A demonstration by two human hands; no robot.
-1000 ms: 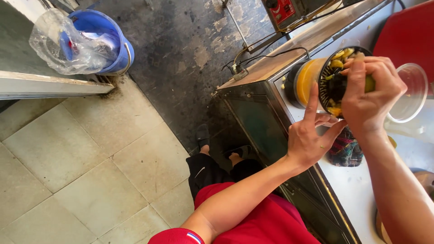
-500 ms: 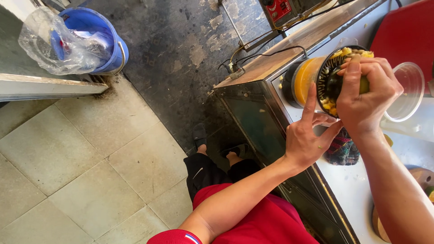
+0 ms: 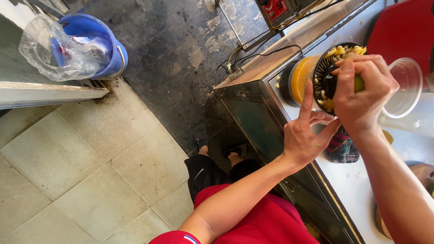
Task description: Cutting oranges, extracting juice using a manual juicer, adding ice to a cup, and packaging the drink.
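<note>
While the right hand (image 3: 361,97) closes over a green-yellow fruit half (image 3: 358,84) and presses it onto the black strainer of the juicer (image 3: 312,77), the left hand (image 3: 305,135) hovers at about seven o'clock from it, open, its forefinger raised against the orange body and nothing in its grasp. Pulp and seeds lie on the strainer around the fruit. At three o'clock from the right hand a clear cup (image 3: 404,88) lies tipped on the white worktop (image 3: 357,180); at six o'clock a dark patterned cloth (image 3: 342,148) rests just beside the left hand. Far off at nine o'clock, a blue bucket (image 3: 106,54) stands on the floor.
</note>
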